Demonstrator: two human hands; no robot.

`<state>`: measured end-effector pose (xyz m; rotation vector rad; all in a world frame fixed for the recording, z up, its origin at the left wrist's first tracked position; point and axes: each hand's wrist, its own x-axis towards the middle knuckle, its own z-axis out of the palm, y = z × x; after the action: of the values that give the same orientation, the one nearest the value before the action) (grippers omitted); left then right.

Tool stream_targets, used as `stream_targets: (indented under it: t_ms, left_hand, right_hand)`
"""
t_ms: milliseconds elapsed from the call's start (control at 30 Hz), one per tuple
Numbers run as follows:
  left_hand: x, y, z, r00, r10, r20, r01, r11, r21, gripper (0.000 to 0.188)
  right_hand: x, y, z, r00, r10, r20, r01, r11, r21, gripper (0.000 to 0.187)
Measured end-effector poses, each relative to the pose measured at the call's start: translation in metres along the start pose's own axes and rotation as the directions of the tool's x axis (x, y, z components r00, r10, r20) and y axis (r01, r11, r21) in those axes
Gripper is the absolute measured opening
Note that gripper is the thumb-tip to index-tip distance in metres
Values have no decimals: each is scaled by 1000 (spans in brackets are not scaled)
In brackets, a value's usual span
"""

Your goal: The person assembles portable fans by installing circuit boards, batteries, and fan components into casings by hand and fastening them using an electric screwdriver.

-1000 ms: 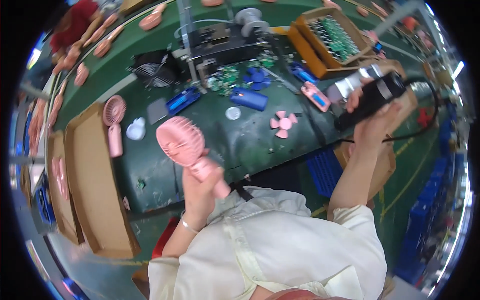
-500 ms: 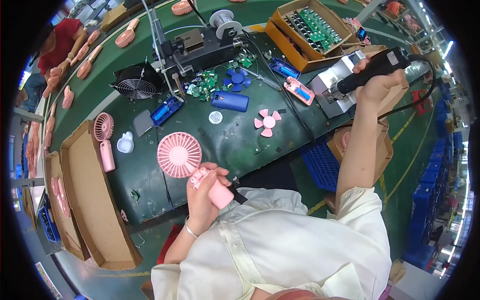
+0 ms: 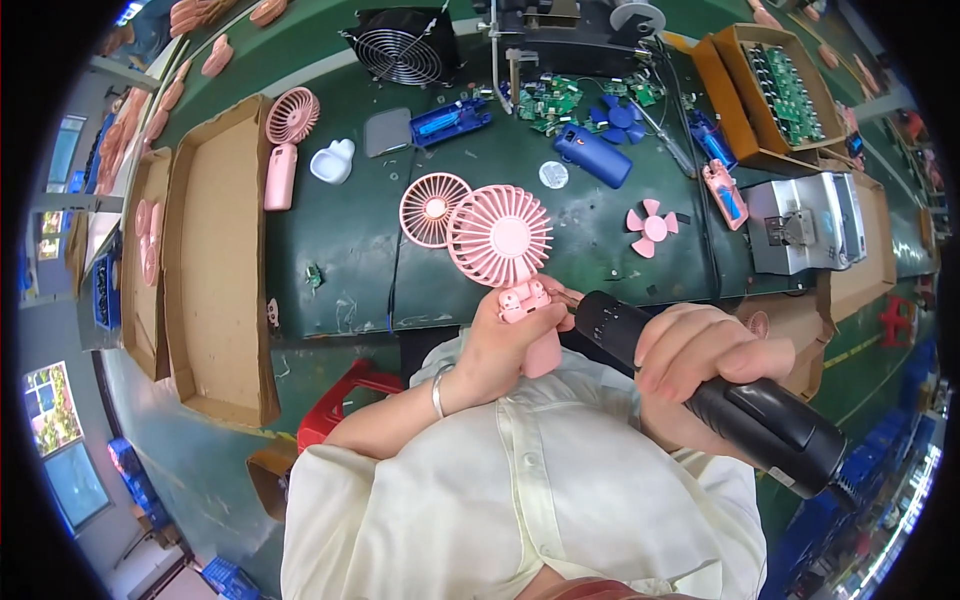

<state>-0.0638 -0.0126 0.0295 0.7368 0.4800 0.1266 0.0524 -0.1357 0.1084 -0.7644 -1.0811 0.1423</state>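
Observation:
My left hand [image 3: 505, 340] is closed around the handle of a pink handheld fan [image 3: 545, 352], its round caged head tilted up over the bench edge. My right hand [image 3: 705, 360] grips a black electric screwdriver [image 3: 770, 425]. The screwdriver's bit reaches the fan near the hinge; its tip is hidden by my left fingers. Behind the fan head, overlapping it in view, shows another round pink grille [image 3: 420, 225]; I cannot tell whether the two touch.
A whole pink fan [image 3: 281, 175] and a white cup-shaped piece [image 3: 332, 162] lie left, beside a cardboard tray [image 3: 215, 300]. Farther back are blue casings [image 3: 592, 155], circuit boards [image 3: 550, 103] and a black cooling fan [image 3: 405, 55]. A silver box-shaped device [image 3: 800, 225] stands right.
My right hand has brought the screwdriver from the silver device at right to the fan. My left hand has shifted the fan rightward in view, and the grille behind it now shows. The view has turned.

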Motion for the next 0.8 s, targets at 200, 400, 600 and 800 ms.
stream_targets:
  t_ms: [200, 400, 600, 800]
  left_hand:
    - [-3, -1, -4, 1000, 4, -17, -4, 1000, -20, 18]
    - [-3, 0, -5, 999, -24, 32, 24, 1000, 6, 20]
    - [-3, -9, -14, 998, -28, 60, 25, 999, 48, 20]
    - [-2, -12, -15, 992, -83, 93, 77, 995, 64, 21]
  right_hand:
    - [-2, 7, 5, 1000, 25, 7, -25, 1000, 5, 28]
    - [-3, 9, 8, 999, 43, 1, -43, 998, 34, 25]
    - [4, 16, -6, 949, 48, 311, -87, 990, 114, 30]
    - [3, 12, 1, 946, 68, 317, -98, 992, 77, 21]
